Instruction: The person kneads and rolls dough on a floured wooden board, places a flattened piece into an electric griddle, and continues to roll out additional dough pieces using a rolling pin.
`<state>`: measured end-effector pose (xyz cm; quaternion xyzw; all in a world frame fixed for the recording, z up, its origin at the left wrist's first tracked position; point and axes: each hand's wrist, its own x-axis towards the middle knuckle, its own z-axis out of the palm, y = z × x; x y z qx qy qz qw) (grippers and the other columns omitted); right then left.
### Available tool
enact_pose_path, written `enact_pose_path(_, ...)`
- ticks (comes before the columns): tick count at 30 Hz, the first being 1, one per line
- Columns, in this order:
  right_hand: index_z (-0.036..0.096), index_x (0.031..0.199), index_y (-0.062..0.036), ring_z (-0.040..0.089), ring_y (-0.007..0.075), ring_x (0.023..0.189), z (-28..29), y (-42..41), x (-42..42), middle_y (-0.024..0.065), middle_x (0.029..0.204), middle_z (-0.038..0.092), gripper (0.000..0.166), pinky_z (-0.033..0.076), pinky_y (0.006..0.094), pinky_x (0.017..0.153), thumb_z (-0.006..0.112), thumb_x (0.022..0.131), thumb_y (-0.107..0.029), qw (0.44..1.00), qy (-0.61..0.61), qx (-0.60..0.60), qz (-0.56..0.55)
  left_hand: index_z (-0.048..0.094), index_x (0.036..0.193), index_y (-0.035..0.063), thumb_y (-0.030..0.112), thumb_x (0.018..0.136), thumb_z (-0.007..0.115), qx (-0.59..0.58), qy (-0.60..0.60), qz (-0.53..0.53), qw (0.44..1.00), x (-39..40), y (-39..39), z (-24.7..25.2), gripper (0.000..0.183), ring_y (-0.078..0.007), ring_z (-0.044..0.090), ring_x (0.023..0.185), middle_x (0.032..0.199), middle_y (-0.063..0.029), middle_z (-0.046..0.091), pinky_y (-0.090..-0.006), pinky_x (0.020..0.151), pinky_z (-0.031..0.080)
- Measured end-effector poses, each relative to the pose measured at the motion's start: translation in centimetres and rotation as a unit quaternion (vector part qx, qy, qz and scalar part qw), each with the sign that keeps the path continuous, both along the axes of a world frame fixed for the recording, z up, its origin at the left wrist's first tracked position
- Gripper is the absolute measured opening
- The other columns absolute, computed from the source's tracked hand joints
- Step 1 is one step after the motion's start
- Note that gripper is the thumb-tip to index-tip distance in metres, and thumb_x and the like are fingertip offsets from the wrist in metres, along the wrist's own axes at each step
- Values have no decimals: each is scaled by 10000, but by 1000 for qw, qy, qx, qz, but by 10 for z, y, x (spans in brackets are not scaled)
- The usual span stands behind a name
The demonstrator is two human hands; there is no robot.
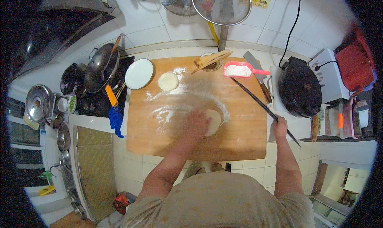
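My left hand [199,122], blurred, touches the left side of a flattened piece of dough [213,122] on the floured wooden board [239,141]; its fingers are too blurred to make out. My right hand [280,127] is closed around a long dark rolling pin [254,98], slanting over the board's right edge, its far end near a pink scoop of flour [238,70]. A second round of dough [168,81] lies at the back left of the board. White flour [163,115] is smeared about the board's middle.
Left of the board are a pale round plate [139,74] and a lidded wok [101,68] on the stove. At the back stands a bowl [213,65] with wooden utensils across it. A cleaver [257,66] lies back right, beside a black appliance [300,87].
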<state>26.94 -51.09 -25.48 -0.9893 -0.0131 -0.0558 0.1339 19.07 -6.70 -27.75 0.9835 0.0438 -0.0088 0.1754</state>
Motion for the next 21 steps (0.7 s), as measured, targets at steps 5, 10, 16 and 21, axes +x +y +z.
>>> enact_pose_path(5, 610, 1172, -68, 594, 388, 944, 31, 14, -41, 187, 990, 633, 328, 479, 475, 846, 607, 844, -57, 996, -2, 70, 63, 437, 1388, 42, 532, 853, 576, 11, -61, -107, 992, 6, -43, 47, 738, -371, 338, 1375, 1460, -170, 403, -577, 1129, 224)
enact_pose_path(10, 595, 1241, -108, 579, 367, 1043, 35, 43, -84, 158, 1103, 643, 393, 453, 462, 930, 618, 849, -103, 980, 18, 135, 142, 396, 1423, 46, 445, 832, 643, -54, -38, -49, 997, 10, -37, 35, 754, -375, 293, 1412, 1478, -196, 380, -593, 1149, 165)
enact_pose_path(16, 599, 1260, -120, 571, 352, 1059, 45, 169, -57, 151, 1087, 638, 428, 471, 436, 898, 648, 835, -140, 942, 89, 84, 311, 417, 1406, 57, 359, 805, 696, -5, -28, -46, 999, -23, 58, 56, 727, -417, 232, 1427, 1503, -233, 319, -590, 1135, 187)
enact_pose_path(21, 416, 1442, -99, 307, 382, 1389, 67, 254, -26, 205, 1480, 363, 680, 279, 491, 1118, 653, 854, -347, 944, 46, -73, 319, 360, 1459, 64, 427, 813, 683, 5, 11, 23, 1000, -37, 93, 50, 808, -411, 184, 1451, 1552, -235, 232, -579, 1142, 197)
